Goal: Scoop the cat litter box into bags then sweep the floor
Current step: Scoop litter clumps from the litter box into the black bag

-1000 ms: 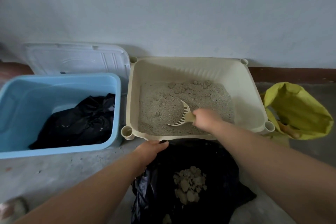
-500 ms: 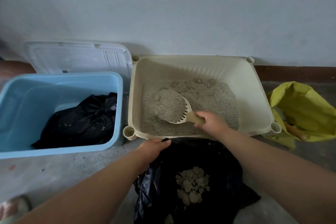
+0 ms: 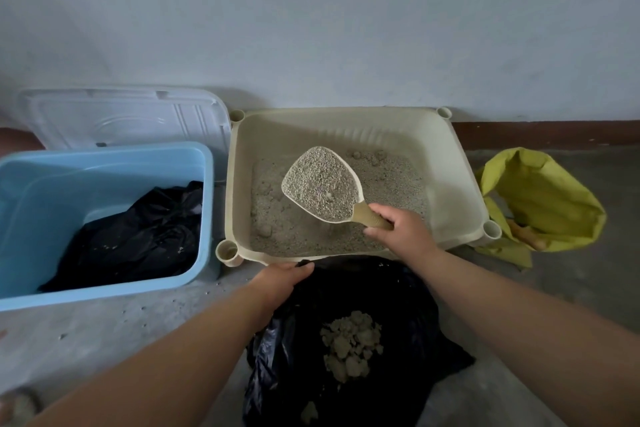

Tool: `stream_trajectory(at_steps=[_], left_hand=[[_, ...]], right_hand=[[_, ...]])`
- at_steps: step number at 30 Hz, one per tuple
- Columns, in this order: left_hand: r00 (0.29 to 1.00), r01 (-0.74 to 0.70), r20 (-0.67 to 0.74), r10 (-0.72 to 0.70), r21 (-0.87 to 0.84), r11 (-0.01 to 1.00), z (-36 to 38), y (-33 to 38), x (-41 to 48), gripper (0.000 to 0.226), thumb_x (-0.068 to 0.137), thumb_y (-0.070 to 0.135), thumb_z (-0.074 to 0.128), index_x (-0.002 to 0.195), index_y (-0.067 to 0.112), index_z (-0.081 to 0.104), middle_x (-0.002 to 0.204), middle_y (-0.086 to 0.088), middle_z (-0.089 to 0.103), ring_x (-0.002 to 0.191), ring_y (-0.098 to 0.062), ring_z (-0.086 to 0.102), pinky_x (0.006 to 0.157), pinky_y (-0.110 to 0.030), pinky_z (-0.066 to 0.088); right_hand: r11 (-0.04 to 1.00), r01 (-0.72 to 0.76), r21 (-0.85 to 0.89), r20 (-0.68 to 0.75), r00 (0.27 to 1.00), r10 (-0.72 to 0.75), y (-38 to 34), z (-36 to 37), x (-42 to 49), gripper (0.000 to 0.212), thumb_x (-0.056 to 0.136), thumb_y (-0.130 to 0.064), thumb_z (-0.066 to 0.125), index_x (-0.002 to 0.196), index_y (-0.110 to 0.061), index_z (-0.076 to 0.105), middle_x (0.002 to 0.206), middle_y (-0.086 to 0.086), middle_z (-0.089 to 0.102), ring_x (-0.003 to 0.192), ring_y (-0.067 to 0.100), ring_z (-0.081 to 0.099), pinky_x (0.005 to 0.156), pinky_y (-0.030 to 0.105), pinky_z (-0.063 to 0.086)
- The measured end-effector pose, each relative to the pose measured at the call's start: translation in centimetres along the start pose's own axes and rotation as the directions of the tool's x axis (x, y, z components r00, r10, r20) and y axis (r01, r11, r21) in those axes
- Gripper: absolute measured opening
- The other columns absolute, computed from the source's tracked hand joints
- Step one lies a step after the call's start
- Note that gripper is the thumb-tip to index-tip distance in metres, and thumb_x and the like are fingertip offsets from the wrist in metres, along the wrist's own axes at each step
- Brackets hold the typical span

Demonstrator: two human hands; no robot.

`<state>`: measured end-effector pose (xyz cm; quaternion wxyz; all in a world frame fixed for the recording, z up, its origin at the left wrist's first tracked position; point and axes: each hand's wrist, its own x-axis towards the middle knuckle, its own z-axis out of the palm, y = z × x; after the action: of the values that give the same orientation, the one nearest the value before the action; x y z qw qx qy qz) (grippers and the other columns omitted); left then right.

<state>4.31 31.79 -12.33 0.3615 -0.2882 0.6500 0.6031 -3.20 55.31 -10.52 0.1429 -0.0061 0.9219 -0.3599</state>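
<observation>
Currently the scooping step; sweeping not begun.

Hands: right hand point(image 3: 401, 229) has its fingers wrapped round the handle of the scoop point(image 3: 322, 184). Left hand point(image 3: 280, 279) grips the far rim of the bag point(image 3: 408, 302) and holds its mouth open; its fingers are mostly hidden behind the rim.

Position: the scoop hangs roughly level above the litter point(image 3: 391, 177) in the box point(image 3: 464, 184), heaped full. A faint grey blur under it near the handle may be grains sifting out; we cannot be sure. The bag lies just in front of the box's near wall, with a pile of clumps point(image 3: 351, 347) already inside.

Next move, our judgement: shake loose grains back into the box, then carry the scoop level over the near wall and tip it above the clumps. A heaped load will spill if tilted early.

Materials:
- Scoop: stiff beige plastic, spade-shaped bowl, ribbed handle.
- Litter: fine, dry, grey-tan granules; clumps lumpy and irregular.
- Bag: thin black film, glossy, creased.
- Box: cream plastic, rectangular, sloped walls, round sockets at corners.
- Tub point(image 3: 104, 163): smooth blue plastic, black film inside; translucent lid point(image 3: 121, 118) behind it.
- Yellow sack point(image 3: 540, 198): crumpled, right of box.
- Floor point(image 3: 104, 322): rough concrete, stray grains.
</observation>
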Motion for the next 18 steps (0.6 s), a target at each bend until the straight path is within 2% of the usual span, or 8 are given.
stream_trajectory(at_steps=[1, 4, 13, 18], left_hand=[[1.000, -0.001, 0.005, 0.001, -0.008, 1.000, 0.1, 0.0, 0.0, 0.043, 0.066, 0.050, 0.075, 0.099, 0.022, 0.074, 0.101, -0.007, 0.074, 0.095, -0.028, 0.070, 0.096, -0.044, 0.052], [1.000, -0.010, 0.005, 0.010, -0.021, 1.000, 0.4, -0.1, -0.2, 0.031, 0.079, 0.042, 0.073, 0.100, 0.019, 0.074, 0.101, -0.009, 0.074, 0.094, -0.028, 0.070, 0.095, -0.044, 0.053], [1.000, -0.027, 0.006, 0.027, -0.051, 0.998, 1.0, 0.4, -0.9, 0.020, 0.086, 0.034, 0.068, 0.096, 0.017, 0.073, 0.097, -0.010, 0.074, 0.092, -0.028, 0.071, 0.094, -0.041, 0.053], [1.000, -0.016, 0.014, 0.017, -0.085, 0.996, 1.2, 0.6, -1.2, 0.022, 0.088, 0.031, 0.067, 0.100, 0.014, 0.072, 0.098, -0.012, 0.074, 0.094, -0.030, 0.070, 0.090, -0.039, 0.055]], right_hand=[[1.000, 0.003, -0.003, -0.008, 1.000, -0.003, 0.1, -0.2, -0.2, 0.057, 0.079, -0.022, 0.075, 0.132, -0.017, 0.056, 0.125, 0.002, 0.063, 0.111, 0.019, 0.059, 0.099, 0.034, 0.044], [1.000, 0.006, 0.000, -0.028, 1.000, -0.006, 0.2, -0.4, -0.4, 0.057, 0.078, -0.021, 0.076, 0.131, -0.018, 0.057, 0.124, 0.002, 0.064, 0.112, 0.020, 0.060, 0.100, 0.034, 0.044], [0.992, 0.007, -0.123, 0.063, 0.998, 0.001, 0.5, -1.1, -0.3, 0.057, 0.080, -0.024, 0.074, 0.133, -0.015, 0.055, 0.132, 0.002, 0.059, 0.117, 0.017, 0.057, 0.104, 0.030, 0.040], [0.993, -0.009, -0.119, 0.025, 1.000, 0.012, 0.5, -1.5, -0.2, 0.056, 0.080, -0.024, 0.073, 0.133, -0.016, 0.056, 0.125, 0.002, 0.064, 0.109, 0.016, 0.060, 0.097, 0.028, 0.044]])
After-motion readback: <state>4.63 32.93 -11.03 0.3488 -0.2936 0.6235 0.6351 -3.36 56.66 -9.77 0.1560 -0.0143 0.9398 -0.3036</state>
